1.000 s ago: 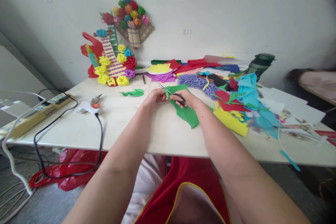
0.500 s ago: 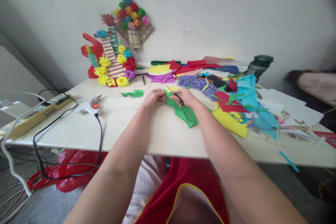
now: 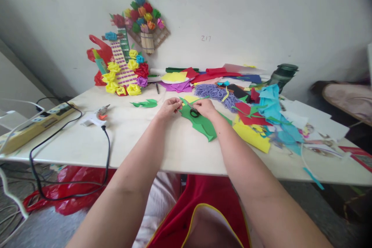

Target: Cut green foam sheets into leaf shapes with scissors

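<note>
My left hand (image 3: 171, 107) is closed in a pinch at the upper left edge of a green paper sheet (image 3: 205, 127). Small black-handled scissors (image 3: 194, 112) are in my right hand (image 3: 205, 107), above the same sheet. Their blades point up and left toward the pinched edge; whether they touch the paper is hard to tell. The sheet lies slanted on the table with a jagged cut edge. Left of my hands rest cut green leaf shapes (image 3: 147, 103).
A hot glue gun (image 3: 97, 118) and a power strip (image 3: 43, 126) with cords occupy the left. Paper flowers on a decorated stand (image 3: 123, 64) rise behind. Purple yarn (image 3: 215, 93), yellow paper (image 3: 250, 135), blue scraps (image 3: 271, 100) and a dark bottle (image 3: 283, 75) are to the right.
The scissors have swung lower and leftward, their handles now showing over the green paper. My left hand keeps its pinch at the edge. The whole view has shifted slightly.
</note>
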Available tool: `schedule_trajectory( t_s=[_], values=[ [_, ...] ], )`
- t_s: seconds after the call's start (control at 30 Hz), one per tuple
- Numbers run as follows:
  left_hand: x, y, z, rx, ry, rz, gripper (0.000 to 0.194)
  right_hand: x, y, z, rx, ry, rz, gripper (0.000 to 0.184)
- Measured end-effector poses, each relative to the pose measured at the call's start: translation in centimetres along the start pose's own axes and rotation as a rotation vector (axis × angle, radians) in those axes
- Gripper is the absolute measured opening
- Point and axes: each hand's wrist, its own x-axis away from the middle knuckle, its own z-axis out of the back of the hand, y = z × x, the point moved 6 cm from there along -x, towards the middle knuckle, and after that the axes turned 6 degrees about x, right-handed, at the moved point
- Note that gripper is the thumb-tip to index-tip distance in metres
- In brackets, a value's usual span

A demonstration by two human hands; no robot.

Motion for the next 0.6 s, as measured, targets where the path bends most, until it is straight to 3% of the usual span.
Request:
schedule_trajectory(
  t_s=[0.07, 0.2, 0.6],
  values=[
    [0.0, 0.0, -0.1, 0.007, -0.008, 0.0, 0.027, 0.3, -0.2, -0.7, -0.232, -0.09, -0.088, 0.017],
    [0.0, -0.1, -0.3, 0.033, -0.024, 0.016, 0.029, 0.8, -0.6, -1.8, -0.57, -0.223, -0.164, 0.011],
    [0.0, -0.6, -0.6, 0.068, -0.075, 0.042, 0.032, 1.0, -0.9, -2.1, -0.681, -0.266, -0.123, 0.013]
  ],
)
